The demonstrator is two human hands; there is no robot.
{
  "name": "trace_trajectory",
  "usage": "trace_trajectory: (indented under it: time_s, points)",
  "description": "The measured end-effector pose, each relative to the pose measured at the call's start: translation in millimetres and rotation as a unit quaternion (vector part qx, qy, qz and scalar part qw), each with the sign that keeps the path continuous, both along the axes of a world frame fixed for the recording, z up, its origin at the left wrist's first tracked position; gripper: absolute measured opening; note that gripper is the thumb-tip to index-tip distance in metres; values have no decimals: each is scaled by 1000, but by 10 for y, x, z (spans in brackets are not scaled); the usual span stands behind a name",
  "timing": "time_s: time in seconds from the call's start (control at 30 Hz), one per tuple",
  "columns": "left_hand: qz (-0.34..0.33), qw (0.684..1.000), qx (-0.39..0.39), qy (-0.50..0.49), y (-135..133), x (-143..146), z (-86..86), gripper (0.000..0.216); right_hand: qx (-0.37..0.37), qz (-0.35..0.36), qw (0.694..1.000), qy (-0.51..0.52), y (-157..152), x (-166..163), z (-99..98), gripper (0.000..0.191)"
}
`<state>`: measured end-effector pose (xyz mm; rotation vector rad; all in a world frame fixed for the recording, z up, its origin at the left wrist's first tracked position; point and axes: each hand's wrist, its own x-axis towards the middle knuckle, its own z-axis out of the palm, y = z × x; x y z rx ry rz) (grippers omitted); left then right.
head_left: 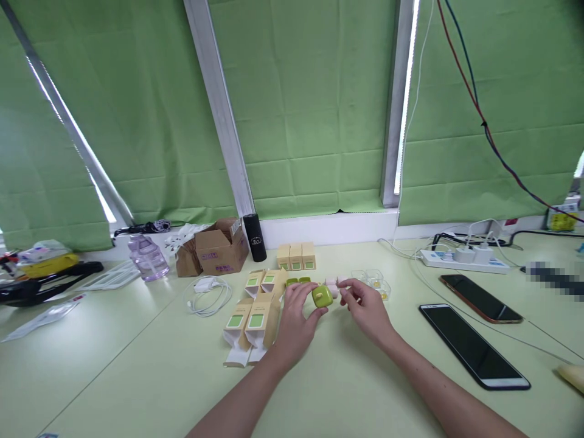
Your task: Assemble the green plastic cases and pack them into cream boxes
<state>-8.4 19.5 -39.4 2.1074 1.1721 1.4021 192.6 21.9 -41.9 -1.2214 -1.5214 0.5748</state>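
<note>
My left hand [296,319] grips a small, shiny green rounded case [322,295] between thumb and fingers, just above the table. Beside it, my right hand [365,306] has its thumb and index finger pinched together; whatever they may hold is too small to make out. Several pale pink pieces [332,283] lie behind, between the two hands. More green cases [298,280] sit just behind my left fingers, partly covered. Clear round plastic containers [375,280] stand behind my right hand. To the left of my left hand are several small beige boxes [262,319] with green squares, some with flaps open.
Three closed beige boxes [296,257] stand at the back near a black cylinder [254,237] and a cardboard box [221,246]. A white charger cable [208,295] lies left. Two phones [474,347] and a power strip [465,260] are at right, with a purple bottle [148,258] far left.
</note>
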Motion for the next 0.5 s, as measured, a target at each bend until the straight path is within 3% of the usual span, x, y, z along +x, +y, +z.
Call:
trace_trajectory:
  time_s: [0.07, 0.17, 0.33, 0.5]
  points:
    - [14, 999, -25, -31, 15, 7, -10, 40, 28, -79, 990, -115, 16, 104, 38, 20]
    - [36, 994, -68, -80, 55, 15, -41, 37, 58, -178, 947, -261, 53, 267, 86, 16]
    - [47, 981, -132, -137, 114, 6, -56, 42, 50, -213, 882, -416, 140, 471, 85, 22]
    - [16, 970, -161, -184, 137, -6, -18, 49, 40, -218, 850, -478, 158, 514, 45, 26]
